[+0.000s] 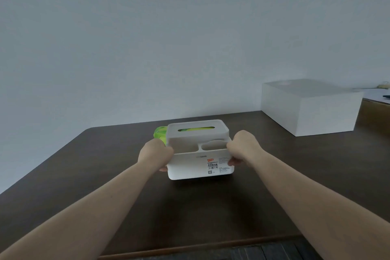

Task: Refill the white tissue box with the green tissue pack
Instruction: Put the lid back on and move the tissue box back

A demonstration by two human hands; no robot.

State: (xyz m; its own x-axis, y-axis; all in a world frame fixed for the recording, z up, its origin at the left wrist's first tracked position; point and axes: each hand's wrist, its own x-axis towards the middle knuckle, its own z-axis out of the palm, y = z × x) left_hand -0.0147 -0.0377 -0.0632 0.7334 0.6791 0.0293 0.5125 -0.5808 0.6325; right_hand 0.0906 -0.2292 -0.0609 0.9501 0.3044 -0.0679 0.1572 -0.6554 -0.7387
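Both hands, left hand [155, 154] and right hand [242, 146], clamp opposite short ends of the white tissue box [200, 164], its long axis running left-right, green tissue pack [160, 134] behind-left, nearer the left.

Both bare forearms reach forward and converge; the left hand [155, 155] and the right hand [242, 147] are curled in a clasp facing each other (backs of the hands up), fingers [232, 162] tucked mostly out of sight

A small sticker label [212, 166] with an orange tag and dark printed lines sits on the white plastic tissue box's [190, 167] front wall; its characters seem too blurred to read.
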